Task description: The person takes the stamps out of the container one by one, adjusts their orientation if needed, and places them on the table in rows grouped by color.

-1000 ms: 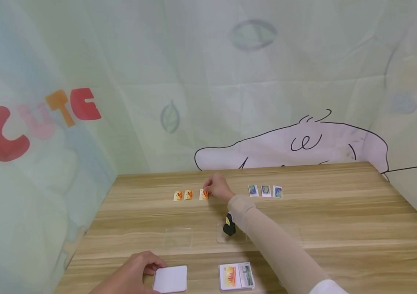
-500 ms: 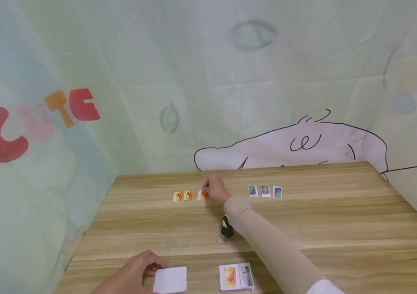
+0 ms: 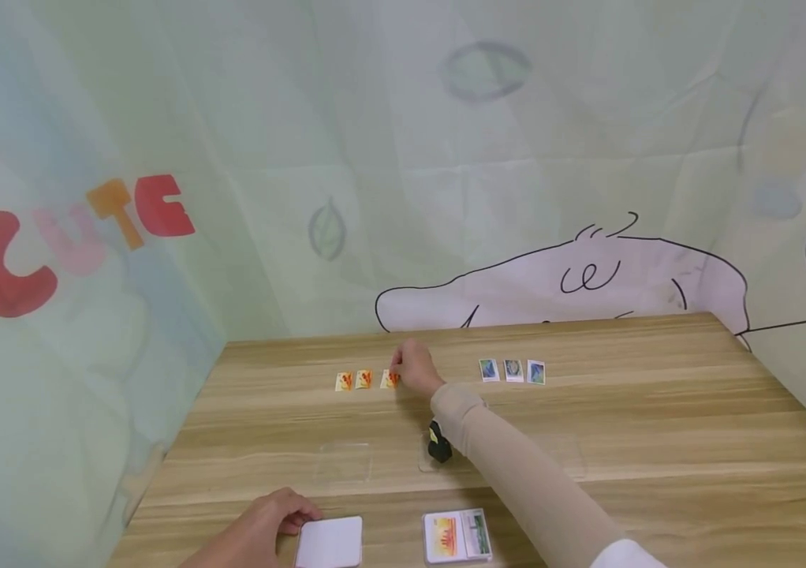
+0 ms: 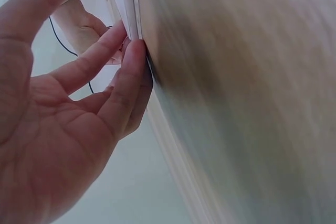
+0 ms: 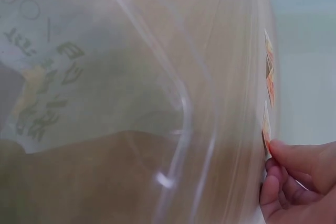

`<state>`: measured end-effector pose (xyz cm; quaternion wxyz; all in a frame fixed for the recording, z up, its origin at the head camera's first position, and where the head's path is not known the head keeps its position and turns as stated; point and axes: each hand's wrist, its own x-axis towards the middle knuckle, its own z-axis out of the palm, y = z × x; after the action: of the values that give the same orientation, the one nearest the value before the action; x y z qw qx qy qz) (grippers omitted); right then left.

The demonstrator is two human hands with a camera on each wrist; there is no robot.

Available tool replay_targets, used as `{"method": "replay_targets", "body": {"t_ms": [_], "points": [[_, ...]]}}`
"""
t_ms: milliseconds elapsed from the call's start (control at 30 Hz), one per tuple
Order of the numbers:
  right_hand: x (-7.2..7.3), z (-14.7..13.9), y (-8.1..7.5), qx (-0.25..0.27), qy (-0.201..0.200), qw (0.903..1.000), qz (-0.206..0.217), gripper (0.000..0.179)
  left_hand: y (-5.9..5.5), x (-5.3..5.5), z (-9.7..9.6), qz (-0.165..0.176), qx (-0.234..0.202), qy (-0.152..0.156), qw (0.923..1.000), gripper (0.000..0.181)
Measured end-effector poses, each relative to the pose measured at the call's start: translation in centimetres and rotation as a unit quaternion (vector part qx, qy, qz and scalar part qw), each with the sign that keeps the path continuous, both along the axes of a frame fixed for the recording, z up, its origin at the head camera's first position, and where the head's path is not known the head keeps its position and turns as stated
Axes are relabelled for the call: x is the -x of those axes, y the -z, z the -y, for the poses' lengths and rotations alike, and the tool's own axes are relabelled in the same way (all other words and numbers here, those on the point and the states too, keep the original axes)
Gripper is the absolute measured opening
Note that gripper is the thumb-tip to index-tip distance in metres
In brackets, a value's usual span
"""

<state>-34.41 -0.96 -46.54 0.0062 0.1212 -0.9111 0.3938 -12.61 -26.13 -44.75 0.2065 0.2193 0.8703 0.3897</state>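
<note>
Near the table's far edge, my right hand (image 3: 417, 371) pinches a small orange-and-yellow picture card (image 3: 387, 379) by its right side. In the right wrist view, the thumb and finger of this hand (image 5: 299, 182) meet at the lower end of the card (image 5: 266, 127). Two similar orange cards (image 3: 363, 379) lie just left of it, in the same row. At the near side, my left hand (image 3: 271, 521) grips the left edge of a flat white stack in a clear case (image 3: 330, 543). The left wrist view shows its fingertips (image 4: 134, 56) against the case's rim.
Three blue-toned cards (image 3: 513, 370) form a row at the far right. A clear case (image 3: 454, 536) with an orange and a green card sits near the front. Faint transparent sheets (image 3: 343, 463) lie mid-table, one partly under my right forearm (image 3: 531, 473). Printed fabric (image 3: 268, 260) hangs behind.
My right hand has shifted slightly left with the orange card, bringing it nearer the two beside it. The left hand stays at the white stack.
</note>
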Motion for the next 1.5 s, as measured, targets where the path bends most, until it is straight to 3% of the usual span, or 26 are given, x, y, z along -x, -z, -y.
{"method": "replay_targets", "body": {"t_ms": [333,867,1133,1267,1500], "points": [[-0.2,0.0,0.0,-0.003,0.001,0.9999,-0.010,0.015,0.2,0.0,0.0,-0.026,-0.014,0.016,0.9995,0.057],[-0.5,-1.1,-0.5,0.046,-0.010,0.9988,0.009,0.006,-0.1,-0.1,-0.2,-0.011,-0.004,0.013,0.9999,0.063],[-0.7,-2.2,-0.7,0.056,-0.032,0.9979,0.001,0.006,0.3,0.0,-0.2,-0.046,-0.030,0.046,0.9975,0.058],[-1.1,-2.5,-1.4,0.062,-0.036,0.9973,0.013,0.006,0.2,0.1,-0.1,-0.065,-0.015,0.052,0.9964,0.057],[-2.2,-3.1,-2.9,0.056,-0.054,0.9968,0.017,0.007,-0.9,0.0,-0.9,-0.063,0.026,0.031,0.9972,0.065]]}}
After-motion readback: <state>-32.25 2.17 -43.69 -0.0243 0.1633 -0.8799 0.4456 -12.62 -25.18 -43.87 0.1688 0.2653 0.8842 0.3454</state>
